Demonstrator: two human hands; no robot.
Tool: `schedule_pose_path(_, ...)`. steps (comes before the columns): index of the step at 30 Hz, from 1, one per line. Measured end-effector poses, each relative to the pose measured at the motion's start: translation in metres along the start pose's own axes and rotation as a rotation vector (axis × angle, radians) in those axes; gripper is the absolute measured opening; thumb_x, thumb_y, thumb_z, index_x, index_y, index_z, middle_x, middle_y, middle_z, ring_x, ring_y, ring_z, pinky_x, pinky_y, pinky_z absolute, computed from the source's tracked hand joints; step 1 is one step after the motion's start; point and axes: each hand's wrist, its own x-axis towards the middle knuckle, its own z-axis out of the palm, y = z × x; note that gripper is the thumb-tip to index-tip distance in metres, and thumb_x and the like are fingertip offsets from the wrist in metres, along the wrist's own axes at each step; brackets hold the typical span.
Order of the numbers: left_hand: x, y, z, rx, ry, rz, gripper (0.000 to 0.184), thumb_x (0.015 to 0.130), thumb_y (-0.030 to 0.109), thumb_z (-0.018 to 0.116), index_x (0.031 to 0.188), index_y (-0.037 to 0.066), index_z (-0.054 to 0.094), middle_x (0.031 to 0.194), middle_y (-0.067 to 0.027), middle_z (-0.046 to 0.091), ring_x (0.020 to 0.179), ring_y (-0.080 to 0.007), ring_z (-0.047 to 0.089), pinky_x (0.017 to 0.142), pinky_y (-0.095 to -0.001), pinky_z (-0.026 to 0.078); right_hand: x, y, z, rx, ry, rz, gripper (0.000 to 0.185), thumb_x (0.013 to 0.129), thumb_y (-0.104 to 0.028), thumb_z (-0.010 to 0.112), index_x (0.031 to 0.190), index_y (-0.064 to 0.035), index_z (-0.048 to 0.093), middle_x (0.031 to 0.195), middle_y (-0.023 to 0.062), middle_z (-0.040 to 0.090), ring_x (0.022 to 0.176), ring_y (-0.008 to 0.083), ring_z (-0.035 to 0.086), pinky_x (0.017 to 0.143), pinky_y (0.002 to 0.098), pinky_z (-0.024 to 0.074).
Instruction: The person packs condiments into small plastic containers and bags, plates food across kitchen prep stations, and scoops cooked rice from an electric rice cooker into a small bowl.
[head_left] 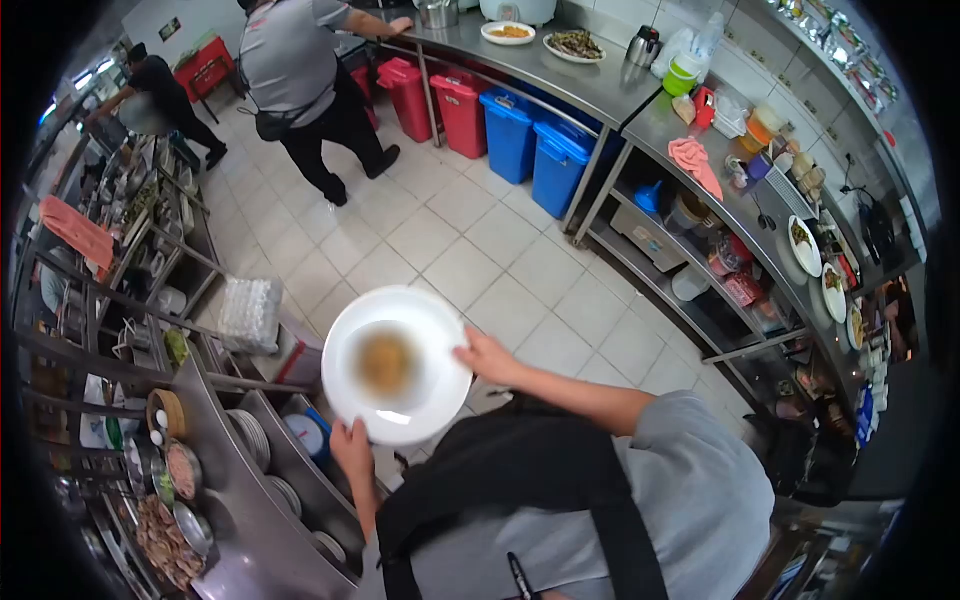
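Observation:
A wide white plate is held up over the tiled floor, in front of my body. At its middle lies a brownish-yellow patch, too blurred to name. My right hand is closed on the plate's right edge. Lower down, my left hand grips the near-left edge, with its fingers partly hidden by the rim. Close to my left hand is a blue-rimmed round scale or dial on the metal shelf.
Stacked plates fill shelves at my left, beside bowls of ingredients. A wrapped clear bundle sits on a box. Blue bins and red bins line the far counter. Two people stand further back. Plated dishes rest at right.

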Motion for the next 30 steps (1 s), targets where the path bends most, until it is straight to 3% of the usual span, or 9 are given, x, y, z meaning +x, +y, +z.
schedule_pose_path(3,0.023,0.047,0.107,-0.002,-0.132,-0.126,0.022,0.094,0.015,0.058,0.102,-0.006,0.057,0.083,-0.0071,0.066,0.072,-0.0105,0.062,0.062,-0.0259,0.050,0.003,0.039,-0.091,-0.028,0.128,-0.067,0.027,0.095,-0.018,0.051,0.110,0.0043,0.050,0.081,0.0167,0.064,0.062,0.0229,0.064,0.055,0.0351,0.0531)
schedule_pose_path(5,0.042,0.073,0.169,-0.067,-0.168,-0.168,0.023,0.096,0.017,0.057,0.102,-0.005,0.058,0.083,-0.0061,0.066,0.069,-0.0099,0.062,0.061,-0.0258,0.052,0.005,0.033,-0.148,0.182,0.269,0.103,0.026,0.095,-0.016,0.052,0.111,0.0042,0.051,0.083,0.0152,0.064,0.063,0.0198,0.064,0.053,0.0323,0.0526)
schedule_pose_path(7,0.062,0.088,0.221,-0.286,-0.342,-0.234,0.028,0.097,0.022,0.057,0.112,-0.002,0.060,0.087,-0.0057,0.067,0.069,-0.0121,0.064,0.061,-0.0265,0.054,0.017,0.052,-0.194,0.207,0.358,0.082,0.025,0.095,-0.015,0.051,0.111,0.0040,0.051,0.085,0.0138,0.064,0.064,0.0187,0.064,0.053,0.0316,0.0527)
schedule_pose_path(9,0.070,0.096,0.260,-0.267,-0.320,-0.229,0.028,0.097,0.022,0.058,0.114,-0.001,0.060,0.087,-0.0056,0.067,0.068,-0.0115,0.063,0.061,-0.0255,0.053,0.032,0.071,-0.233,0.248,0.465,0.064,0.025,0.095,-0.015,0.051,0.112,0.0038,0.052,0.086,0.0123,0.065,0.064,0.0177,0.064,0.052,0.0309,0.0529)
schedule_pose_path(14,0.126,0.042,0.288,0.054,-0.378,-0.197,0.029,0.095,0.018,0.061,0.118,0.000,0.059,0.088,-0.0088,0.068,0.064,-0.0102,0.060,0.057,-0.0228,0.050,0.087,0.101,-0.326,0.415,0.757,0.131,0.024,0.096,-0.014,0.050,0.113,0.0029,0.054,0.092,0.0096,0.065,0.070,0.0156,0.064,0.055,0.0292,0.0536)
schedule_pose_path(16,0.157,0.027,0.296,-0.053,-0.449,-0.433,0.031,0.093,0.018,0.062,0.119,0.001,0.059,0.091,-0.0106,0.070,0.060,-0.0096,0.058,0.054,-0.0216,0.046,0.116,0.118,-0.365,0.453,0.810,0.194,0.026,0.097,-0.015,0.050,0.116,0.0021,0.054,0.095,0.0091,0.066,0.074,0.0145,0.064,0.060,0.0279,0.0525)
schedule_pose_path(20,0.241,0.004,0.322,-0.092,-0.428,-0.566,0.031,0.095,0.024,0.059,0.118,0.003,0.059,0.089,-0.0102,0.071,0.059,-0.0101,0.058,0.053,-0.0225,0.045,0.187,0.151,-0.436,0.406,1.036,0.216,0.025,0.096,-0.016,0.050,0.115,0.0000,0.055,0.091,0.0089,0.066,0.069,0.0152,0.064,0.054,0.0282,0.0521)
schedule_pose_path(24,0.360,0.021,0.392,-0.130,-0.392,-0.547,0.030,0.096,0.026,0.057,0.116,0.003,0.060,0.087,-0.0091,0.071,0.059,-0.0103,0.058,0.054,-0.0236,0.046,0.261,0.176,-0.503,0.419,1.234,0.214,0.023,0.096,-0.017,0.051,0.110,-0.0009,0.057,0.091,0.0099,0.066,0.067,0.0167,0.064,0.052,0.0306,0.0521)
schedule_pose_path(30,0.524,0.153,0.568,-0.146,-0.572,-0.221,0.026,0.097,0.022,0.055,0.114,0.004,0.061,0.087,-0.0061,0.069,0.070,-0.0092,0.058,0.065,-0.0229,0.047,0.351,0.226,-0.588,0.391,1.509,0.272,0.016,0.092,-0.013,0.053,0.096,0.0029,0.054,0.075,0.0114,0.062,0.049,0.0158,0.056,0.042,0.0297,0.0436)
